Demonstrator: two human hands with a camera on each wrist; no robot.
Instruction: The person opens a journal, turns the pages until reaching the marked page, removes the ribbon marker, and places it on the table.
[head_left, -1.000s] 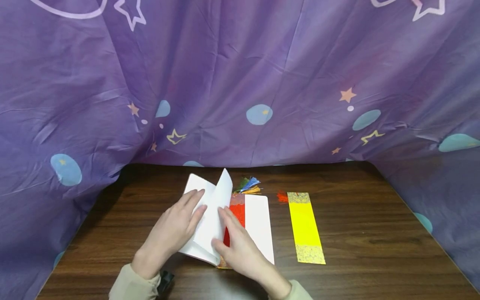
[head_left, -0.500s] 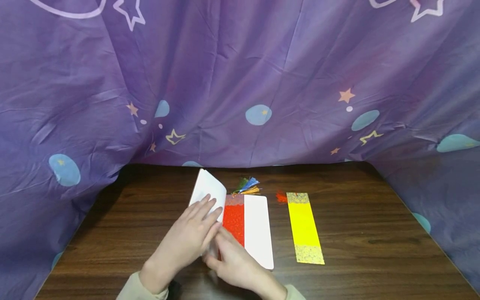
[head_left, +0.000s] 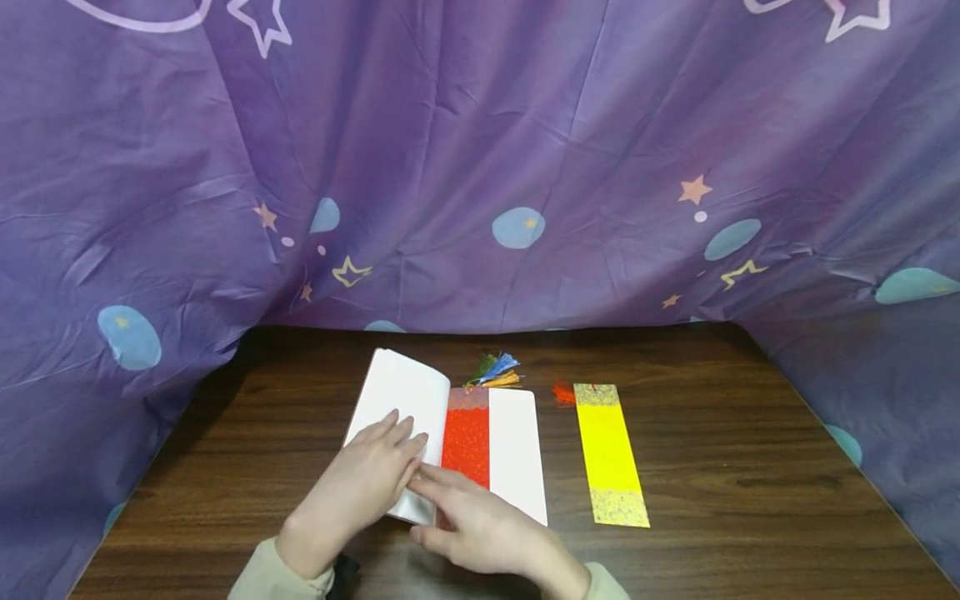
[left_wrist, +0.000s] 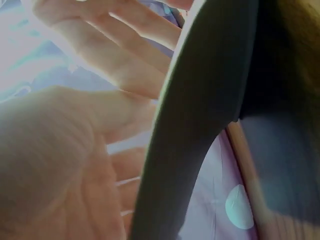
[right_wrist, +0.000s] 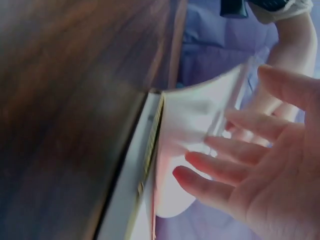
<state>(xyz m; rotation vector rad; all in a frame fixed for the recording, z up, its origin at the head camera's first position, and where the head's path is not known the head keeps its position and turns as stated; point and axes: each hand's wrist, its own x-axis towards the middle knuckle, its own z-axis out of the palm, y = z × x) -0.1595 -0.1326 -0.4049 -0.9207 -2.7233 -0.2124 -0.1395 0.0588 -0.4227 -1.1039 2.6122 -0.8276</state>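
Note:
A notebook point(head_left: 401, 387) with blank white pages lies spread on the table. Along its fold, on the right page, is a red glittery bookmark point(head_left: 467, 442); blue, green and orange tassels point(head_left: 501, 368) stick out past the top edge. My left hand point(head_left: 363, 479) rests on the left pages, fingers extended. My right hand point(head_left: 487, 525) crosses the lower part of the red bookmark, its straight fingertips at the fold beside the left hand. In the right wrist view the left pages point(right_wrist: 192, 115) rise in a curve, close to the fingers of my right hand point(right_wrist: 270, 160).
To the right of the notebook a yellow bookmark point(head_left: 611, 450) with a red tassel point(head_left: 564, 394) lies flat on the dark wooden table point(head_left: 750, 467). Behind the table hangs a purple curtain point(head_left: 450, 167) with stars and blue ovals.
A raised page has gone over to the left, baring the red bookmark. The left half tilted up, then lowered again. My left hand has come right and down, nearer the right hand.

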